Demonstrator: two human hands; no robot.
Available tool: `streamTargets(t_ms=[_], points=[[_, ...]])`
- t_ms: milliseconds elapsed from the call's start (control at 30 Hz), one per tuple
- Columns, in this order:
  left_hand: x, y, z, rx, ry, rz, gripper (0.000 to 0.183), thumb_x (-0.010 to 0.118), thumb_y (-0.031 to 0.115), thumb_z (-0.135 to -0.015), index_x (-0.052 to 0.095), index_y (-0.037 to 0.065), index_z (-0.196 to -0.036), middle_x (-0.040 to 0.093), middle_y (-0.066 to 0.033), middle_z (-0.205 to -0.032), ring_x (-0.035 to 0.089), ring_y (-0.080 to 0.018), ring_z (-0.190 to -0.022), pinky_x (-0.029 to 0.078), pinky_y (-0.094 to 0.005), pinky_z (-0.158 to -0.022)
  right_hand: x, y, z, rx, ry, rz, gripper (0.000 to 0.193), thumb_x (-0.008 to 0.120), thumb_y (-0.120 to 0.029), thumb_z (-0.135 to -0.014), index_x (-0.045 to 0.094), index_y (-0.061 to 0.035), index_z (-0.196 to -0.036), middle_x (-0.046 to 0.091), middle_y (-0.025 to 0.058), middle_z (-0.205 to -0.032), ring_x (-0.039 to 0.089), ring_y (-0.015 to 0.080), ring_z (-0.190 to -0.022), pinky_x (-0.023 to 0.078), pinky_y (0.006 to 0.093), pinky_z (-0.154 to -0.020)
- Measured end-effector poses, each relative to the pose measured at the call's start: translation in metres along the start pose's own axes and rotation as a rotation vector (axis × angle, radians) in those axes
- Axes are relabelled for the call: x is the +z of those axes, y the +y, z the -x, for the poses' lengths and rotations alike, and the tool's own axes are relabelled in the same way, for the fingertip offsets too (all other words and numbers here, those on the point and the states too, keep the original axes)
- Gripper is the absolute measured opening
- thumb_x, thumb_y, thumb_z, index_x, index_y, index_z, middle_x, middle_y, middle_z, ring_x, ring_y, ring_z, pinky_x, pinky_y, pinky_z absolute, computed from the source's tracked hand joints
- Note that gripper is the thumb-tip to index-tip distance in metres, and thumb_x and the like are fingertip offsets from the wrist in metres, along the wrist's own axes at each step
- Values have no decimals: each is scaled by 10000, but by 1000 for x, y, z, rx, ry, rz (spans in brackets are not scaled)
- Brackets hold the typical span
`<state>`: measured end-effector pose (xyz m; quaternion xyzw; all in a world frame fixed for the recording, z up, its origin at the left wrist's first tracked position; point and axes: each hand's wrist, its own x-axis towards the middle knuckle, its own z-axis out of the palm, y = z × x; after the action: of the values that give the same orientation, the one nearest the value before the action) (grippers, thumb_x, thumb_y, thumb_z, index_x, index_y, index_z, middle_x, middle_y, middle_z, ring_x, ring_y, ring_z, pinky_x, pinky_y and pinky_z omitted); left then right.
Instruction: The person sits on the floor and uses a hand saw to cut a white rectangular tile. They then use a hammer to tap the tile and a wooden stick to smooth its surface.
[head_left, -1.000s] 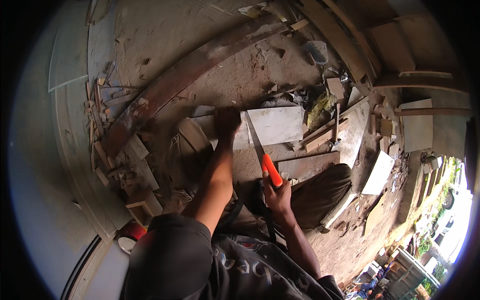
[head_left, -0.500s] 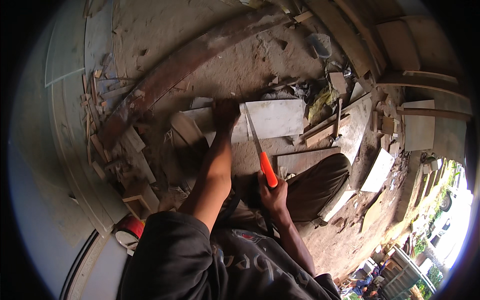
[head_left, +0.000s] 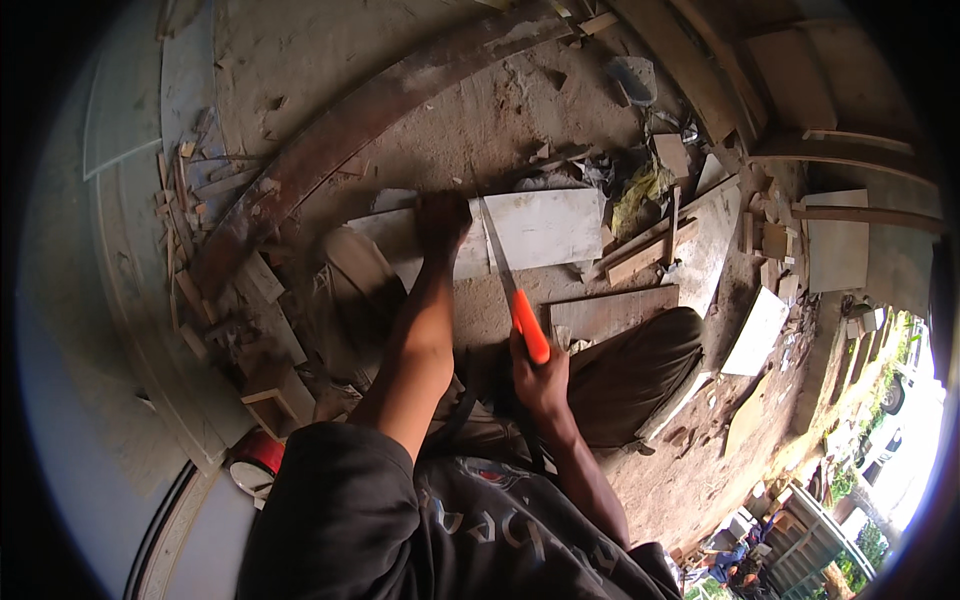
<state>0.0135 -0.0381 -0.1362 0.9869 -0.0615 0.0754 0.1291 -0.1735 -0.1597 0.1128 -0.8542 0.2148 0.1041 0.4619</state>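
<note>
Saw (head_left: 525, 312) clenched in right hand (head_left: 542, 384), apparently mid-cut — left hand (head_left: 442, 222) on white board (head_left: 548, 228), grip unclear — next stroke needs steadiness.

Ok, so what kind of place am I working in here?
Probably a rough woodworking area, judging by the orange-handled saw in your right hand, its blade at a pale board, and the wood offcuts scattered over the dirt-covered floor.
</note>
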Motion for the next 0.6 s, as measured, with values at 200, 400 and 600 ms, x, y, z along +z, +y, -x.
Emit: streamTargets(t_ms=[200,400,600], points=[[4,-3,2,59,73,6,150,536,237,-825,611,127,-757,604,-85,-785,575,-281,-801,406,-453,-815,9,-8,-22,63,13,0,290,620,-191,-904,572,35,-729,459,130,-495,421,81,-517,396,371,-462],[6,2,4,23,130,-15,159,521,229,-834,628,129,-772,631,-77,-820,594,-261,-845,391,-466,-869,2,-1,22,-73,89,-66,202,612,-140,-902,592,32,-798,451,57,-535,433,64,-550,385,314,-484],[-2,-4,-1,-2,52,59,162,527,228,-836,621,121,-757,624,-84,-781,599,-279,-821,391,-481,-884,3,0,-4,13,-7,-27,274,642,-180,-885,580,49,-748,512,182,-544,493,120,-505,426,378,-509]])
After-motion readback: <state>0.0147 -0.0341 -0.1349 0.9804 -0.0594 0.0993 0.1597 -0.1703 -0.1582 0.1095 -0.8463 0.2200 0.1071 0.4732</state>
